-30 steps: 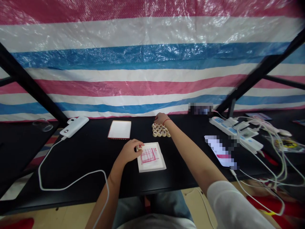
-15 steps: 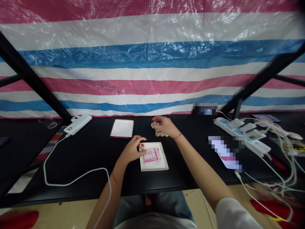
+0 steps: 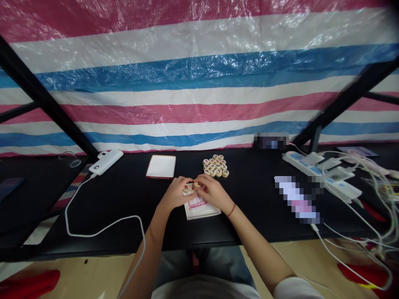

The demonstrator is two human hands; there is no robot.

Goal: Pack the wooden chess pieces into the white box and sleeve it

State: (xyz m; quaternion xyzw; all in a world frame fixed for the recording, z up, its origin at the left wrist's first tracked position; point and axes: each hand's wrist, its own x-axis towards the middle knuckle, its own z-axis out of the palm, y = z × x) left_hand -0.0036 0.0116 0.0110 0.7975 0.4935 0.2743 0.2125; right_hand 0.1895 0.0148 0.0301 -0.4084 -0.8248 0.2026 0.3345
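My right hand pinches a round Xiangqi piece over the far side of a shallow white box. Two more pieces with red characters, one of them a Xiangqi piece at the corner, lie in a row along that side. My left hand curves around the box's far left corner, thumb and fingers apart beside these pieces. Pink grid lines show on the paper inside the box. Beyond my right hand, a cluster of Xiangqi pieces stands in rows on the black table.
A box lid, white inside, lies behind my left hand. On the left is a white power bank with its cable looping across the table. To the right are a phone, a power strip and tangled cables. Striped sheeting hangs behind.
My right hand has come back from the piece cluster to the box, bringing a piece. A second piece now shows beside the corner one. The cluster is uncovered. My left hand stays at the corner.
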